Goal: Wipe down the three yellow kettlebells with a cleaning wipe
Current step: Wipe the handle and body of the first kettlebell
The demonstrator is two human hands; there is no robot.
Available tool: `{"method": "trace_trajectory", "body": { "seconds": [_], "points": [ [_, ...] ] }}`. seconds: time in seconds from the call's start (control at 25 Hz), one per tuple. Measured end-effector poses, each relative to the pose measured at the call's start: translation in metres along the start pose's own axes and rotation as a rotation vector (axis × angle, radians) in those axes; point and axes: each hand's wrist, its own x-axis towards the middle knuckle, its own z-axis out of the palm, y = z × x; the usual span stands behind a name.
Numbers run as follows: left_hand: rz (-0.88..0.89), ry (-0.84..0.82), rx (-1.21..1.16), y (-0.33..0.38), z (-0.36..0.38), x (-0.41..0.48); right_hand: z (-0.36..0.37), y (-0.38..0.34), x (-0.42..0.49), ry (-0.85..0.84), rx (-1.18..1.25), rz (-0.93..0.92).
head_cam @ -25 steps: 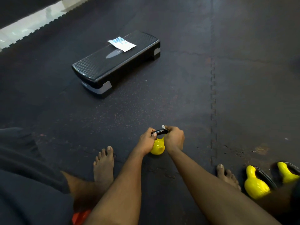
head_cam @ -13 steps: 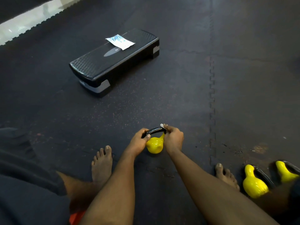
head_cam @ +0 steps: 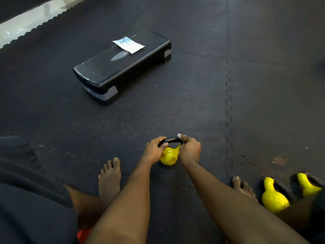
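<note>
Spreading apart along the black handle [head_cam: 171,139], the left hand [head_cam: 154,150] grips one end while the right hand [head_cam: 190,149] curls the cleaning wipe [head_cam: 179,135] round the other. The yellow kettlebell [head_cam: 169,156] rests on the mat [head_cam: 193,106] between them, its handle seemingly mid-wipe.

Forearms [head_cam: 130,199] bare to the frame edge, left hand [head_cam: 153,152] and right hand [head_cam: 190,150] bare, dark charcoal garment [head_cam: 35,199] — loose, matte fabric — at lower left, small orange patch [head_cam: 84,234] below its hem, left foot [head_cam: 110,175] and right foot [head_cam: 243,188] bare, more dark fabric [head_cam: 319,208] at right edge
</note>
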Motion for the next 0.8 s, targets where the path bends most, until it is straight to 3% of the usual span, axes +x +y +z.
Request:
{"method": "trace_trajectory", "body": {
  "seconds": [0.16, 0.32, 0.64, 0.8],
  "points": [
    [-0.006, -0.004, -0.005, -0.005, -0.002, 0.001, 0.008, 0.004, -0.007, 0.015, 0.029, -0.064],
    [0.002, -0.001, 0.018, -0.003, -0.002, -0.001, 0.011, 0.0, -0.014, 0.002, 0.186, 0.066],
    [0.0, 0.008, 0.041, -0.008, -0.002, 0.001, 0.016, -0.002, -0.022, -0.015, 0.176, -0.061],
    [-0.011, 0.012, 0.042, -0.007, -0.002, 0.001, 0.018, -0.003, -0.017, 0.031, 0.089, 0.035]
  ]
}}
